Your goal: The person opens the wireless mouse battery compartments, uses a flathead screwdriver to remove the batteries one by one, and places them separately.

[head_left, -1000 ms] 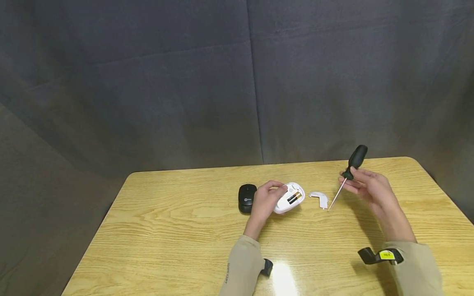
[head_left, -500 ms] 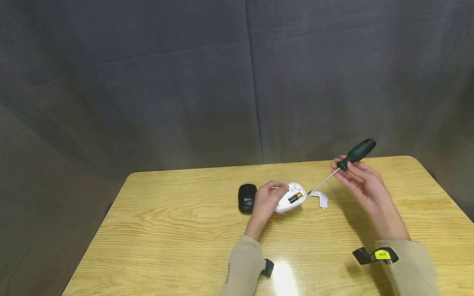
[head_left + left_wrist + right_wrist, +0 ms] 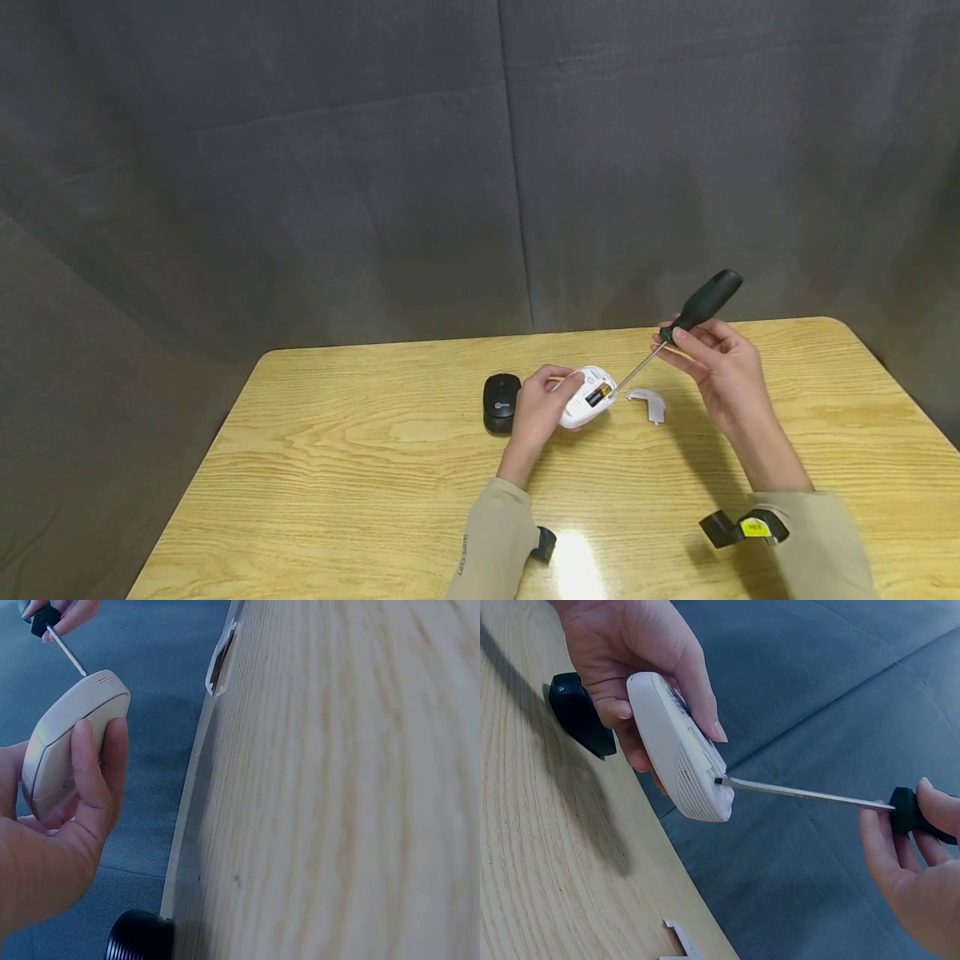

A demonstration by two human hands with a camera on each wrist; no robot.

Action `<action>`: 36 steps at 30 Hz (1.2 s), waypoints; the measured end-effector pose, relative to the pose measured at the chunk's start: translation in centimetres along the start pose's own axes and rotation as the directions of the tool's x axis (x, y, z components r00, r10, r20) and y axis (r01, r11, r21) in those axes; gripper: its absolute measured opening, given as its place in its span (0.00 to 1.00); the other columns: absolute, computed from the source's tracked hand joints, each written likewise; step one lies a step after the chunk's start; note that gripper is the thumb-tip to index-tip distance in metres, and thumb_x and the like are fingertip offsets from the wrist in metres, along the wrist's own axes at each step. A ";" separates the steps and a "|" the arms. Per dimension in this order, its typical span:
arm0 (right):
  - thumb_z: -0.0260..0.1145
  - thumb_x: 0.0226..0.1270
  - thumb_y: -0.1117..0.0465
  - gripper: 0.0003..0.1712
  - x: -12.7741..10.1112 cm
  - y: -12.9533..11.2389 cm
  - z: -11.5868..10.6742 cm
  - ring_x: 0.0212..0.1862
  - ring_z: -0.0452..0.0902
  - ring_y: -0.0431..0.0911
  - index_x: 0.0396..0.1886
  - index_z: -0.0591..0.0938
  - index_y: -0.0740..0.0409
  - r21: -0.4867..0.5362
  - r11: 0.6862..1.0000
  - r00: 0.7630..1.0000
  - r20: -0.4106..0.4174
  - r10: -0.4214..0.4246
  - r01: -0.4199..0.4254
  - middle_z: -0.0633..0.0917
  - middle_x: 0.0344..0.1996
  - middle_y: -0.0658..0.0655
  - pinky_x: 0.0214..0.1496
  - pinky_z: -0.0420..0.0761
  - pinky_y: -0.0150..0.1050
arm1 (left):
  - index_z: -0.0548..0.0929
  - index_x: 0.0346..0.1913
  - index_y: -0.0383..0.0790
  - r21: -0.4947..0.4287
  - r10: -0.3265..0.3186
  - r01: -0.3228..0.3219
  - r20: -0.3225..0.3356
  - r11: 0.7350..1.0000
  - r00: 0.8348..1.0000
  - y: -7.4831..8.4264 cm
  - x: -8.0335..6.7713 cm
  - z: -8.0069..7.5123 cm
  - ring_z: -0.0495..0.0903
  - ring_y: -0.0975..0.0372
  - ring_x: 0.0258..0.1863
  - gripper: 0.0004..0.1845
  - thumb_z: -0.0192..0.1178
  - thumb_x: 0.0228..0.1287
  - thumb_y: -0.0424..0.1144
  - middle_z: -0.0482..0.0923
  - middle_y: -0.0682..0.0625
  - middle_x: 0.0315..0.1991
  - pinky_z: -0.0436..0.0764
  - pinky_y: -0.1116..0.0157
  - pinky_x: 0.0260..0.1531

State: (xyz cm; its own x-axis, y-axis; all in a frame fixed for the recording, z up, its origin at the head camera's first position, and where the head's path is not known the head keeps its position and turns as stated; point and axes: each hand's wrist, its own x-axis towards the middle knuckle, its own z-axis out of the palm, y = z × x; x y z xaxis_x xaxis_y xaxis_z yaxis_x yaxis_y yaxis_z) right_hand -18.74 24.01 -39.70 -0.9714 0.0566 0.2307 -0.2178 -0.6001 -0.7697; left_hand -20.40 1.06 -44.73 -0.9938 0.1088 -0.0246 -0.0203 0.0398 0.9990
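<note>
My left hand [image 3: 542, 406] grips a white computer mouse [image 3: 579, 410] above the table, its underside tilted up. Batteries [image 3: 597, 395] show in the mouse's uncovered compartment. With thumb and fingertips, my right hand [image 3: 723, 375] holds a screwdriver [image 3: 703, 302] near the base of its dark green and black handle. The shaft slants down to the left, and in the right wrist view the screwdriver's tip [image 3: 721, 781] meets the end of the white mouse [image 3: 664, 742]. From the left wrist, the mouse [image 3: 71, 742] appears side-on between thumb and fingers.
A white battery cover [image 3: 650, 404] lies on the wooden table [image 3: 360, 467], right of the held mouse. Just left of my left hand stands a black mouse [image 3: 500, 402]. Behind the table's back edge hangs a dark grey curtain [image 3: 390, 192].
My right hand has moved left, swinging the screwdriver's tip from beside the battery cover up to the white mouse. My left hand has tilted the mouse slightly and otherwise stayed in place.
</note>
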 end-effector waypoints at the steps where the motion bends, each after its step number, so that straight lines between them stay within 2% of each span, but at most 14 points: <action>1: 0.61 0.72 0.79 0.08 0.0 0.0 0.1 0.42 0.90 0.50 0.42 0.84 0.67 -0.010 1.000 1.000 -0.016 -0.015 0.015 0.90 0.39 0.61 0.48 0.85 0.44 | 0.85 0.50 0.30 -0.002 0.000 0.000 -0.001 1.000 1.000 0.0 0.0 0.0 0.80 0.66 0.23 0.16 0.66 0.70 0.41 0.86 0.45 0.33 0.86 0.58 0.20; 7: 0.64 0.68 0.80 0.13 -0.1 0.0 0.6 0.40 0.90 0.47 0.46 0.82 0.63 -0.032 0.998 0.991 -0.122 -0.052 0.048 0.84 0.35 0.57 0.46 0.86 0.44 | 0.85 0.50 0.30 0.008 0.006 -0.006 -0.007 1.000 1.000 0.0 0.0 0.1 0.80 0.67 0.25 0.16 0.66 0.70 0.41 0.87 0.45 0.35 0.82 0.68 0.21; 12: 0.66 0.66 0.81 0.17 -0.2 0.1 1.0 0.39 0.88 0.45 0.48 0.77 0.61 -0.113 0.993 0.982 -0.181 -0.046 0.026 0.79 0.36 0.56 0.45 0.86 0.40 | 0.85 0.51 0.30 -0.005 0.000 0.000 0.003 1.000 1.000 0.1 0.0 0.1 0.80 0.67 0.24 0.16 0.66 0.70 0.40 0.87 0.45 0.34 0.83 0.67 0.20; 19: 0.70 0.65 0.77 0.16 -0.4 0.4 1.6 0.36 0.87 0.41 0.45 0.73 0.64 -0.331 0.941 0.969 -0.202 -0.143 0.070 0.86 0.34 0.54 0.43 0.86 0.34 | 0.85 0.50 0.30 0.023 0.019 -0.019 -0.009 1.000 1.000 0.1 0.0 0.1 0.80 0.67 0.24 0.15 0.67 0.69 0.40 0.86 0.46 0.32 0.81 0.70 0.23; 27: 0.71 0.64 0.77 0.17 -0.6 0.6 2.1 0.33 0.88 0.43 0.44 0.74 0.62 -0.398 0.910 0.951 -0.218 -0.220 0.120 0.84 0.34 0.56 0.40 0.86 0.35 | 0.86 0.49 0.32 0.053 0.015 -0.014 -0.018 0.999 1.000 0.2 0.0 0.2 0.80 0.68 0.28 0.15 0.68 0.68 0.40 0.87 0.47 0.34 0.77 0.73 0.30; 29: 0.73 0.63 0.76 0.17 -0.6 0.6 2.2 0.33 0.87 0.42 0.44 0.74 0.61 -0.446 0.888 0.947 -0.224 -0.232 0.112 0.82 0.35 0.56 0.40 0.86 0.33 | 0.86 0.49 0.32 0.058 0.013 -0.012 -0.022 0.998 1.000 0.3 0.0 0.2 0.80 0.68 0.28 0.15 0.68 0.67 0.40 0.87 0.47 0.34 0.78 0.72 0.30; 31: 0.74 0.62 0.74 0.18 -0.7 0.6 2.5 0.33 0.87 0.41 0.44 0.74 0.59 -0.512 0.853 0.941 -0.228 -0.248 0.101 0.80 0.36 0.55 0.39 0.86 0.31 | 0.86 0.49 0.33 0.062 0.011 -0.010 -0.024 0.998 1.000 0.2 0.0 0.2 0.81 0.67 0.29 0.14 0.69 0.67 0.40 0.87 0.48 0.34 0.78 0.72 0.31; 32: 0.75 0.62 0.73 0.18 -0.8 0.7 2.6 0.34 0.86 0.40 0.44 0.75 0.58 -0.555 0.827 0.939 -0.225 -0.260 0.096 0.79 0.37 0.55 0.39 0.85 0.30 | 0.86 0.49 0.33 0.062 0.010 -0.008 -0.024 0.998 1.000 0.3 0.0 0.3 0.81 0.67 0.29 0.14 0.69 0.67 0.40 0.87 0.48 0.34 0.78 0.72 0.31; 36: 0.77 0.61 0.70 0.20 -1.1 1.0 3.4 0.38 0.85 0.36 0.44 0.75 0.56 -0.721 0.683 0.929 -0.167 -0.330 0.113 0.79 0.38 0.50 0.40 0.83 0.25 | 0.86 0.49 0.33 0.060 0.012 -0.010 -0.025 0.998 1.000 0.3 0.0 0.3 0.81 0.67 0.29 0.14 0.70 0.66 0.40 0.86 0.48 0.33 0.78 0.72 0.30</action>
State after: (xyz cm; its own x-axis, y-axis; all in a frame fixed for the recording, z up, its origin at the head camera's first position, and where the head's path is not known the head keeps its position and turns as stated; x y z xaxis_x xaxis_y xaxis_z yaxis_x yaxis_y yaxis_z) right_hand -17.56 20.65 -38.75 -0.8465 0.3836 0.3691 -0.3273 0.1718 -0.9292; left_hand -20.35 1.42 -44.45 -0.9964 0.0841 -0.0119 -0.0036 0.0979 0.9952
